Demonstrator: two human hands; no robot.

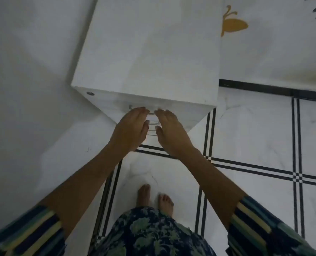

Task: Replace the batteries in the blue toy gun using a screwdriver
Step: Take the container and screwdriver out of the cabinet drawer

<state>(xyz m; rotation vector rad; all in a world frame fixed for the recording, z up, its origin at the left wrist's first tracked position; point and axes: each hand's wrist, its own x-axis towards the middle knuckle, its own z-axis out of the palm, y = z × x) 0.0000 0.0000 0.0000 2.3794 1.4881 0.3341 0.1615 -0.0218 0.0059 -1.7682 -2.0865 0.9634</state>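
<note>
While two bare feet stand on the tiled floor, one white drawer cabinet faces the person. Left hand and right hand, fingers extended, reach its front edge at the metal handles; whether either grips cannot be told. No writing is legible.

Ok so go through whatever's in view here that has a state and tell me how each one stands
White drawer cabinet: upright on the tiled floor, nothing on top.
Top drawer: looks shut, flush with the front.
Drawer handles: metal bars, partly hidden by the hands.
Left hand: open, fingers at the top handle.
Right hand: open, fingers at the top handle.
</note>
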